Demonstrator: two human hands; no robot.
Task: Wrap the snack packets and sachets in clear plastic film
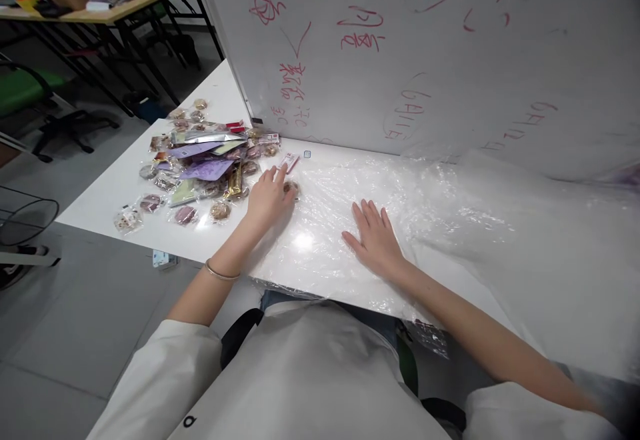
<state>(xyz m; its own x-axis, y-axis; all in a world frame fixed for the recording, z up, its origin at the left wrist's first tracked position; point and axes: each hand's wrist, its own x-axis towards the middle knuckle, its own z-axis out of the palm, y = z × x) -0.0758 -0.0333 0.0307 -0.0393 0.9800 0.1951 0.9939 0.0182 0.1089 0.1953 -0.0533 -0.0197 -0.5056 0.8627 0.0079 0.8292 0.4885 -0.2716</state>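
Clear plastic film (325,210) lies wrinkled over the white table. My right hand (375,237) rests flat on it with fingers spread. At the film's left edge is my left hand (270,195), its fingers stretched out and no object gripped. Its fingertips are close to a small pink-and-white packet (290,162). A small wrapped brown snack (294,189) sits beside its thumb, partly covered; whether they touch I cannot tell. Left of this hand, wrapped snacks are heaped with purple packets (207,170) and a gold packet (234,180). A wrapped round snack (220,210) lies at the front of the heap.
A whiteboard (350,93) with red writing stands along the table's back. The film spreads right and hangs over the front edge. At the far left are a wooden desk (113,15) with papers and a green chair (30,90). A blue-and-white pack (164,259) shows below the table edge.
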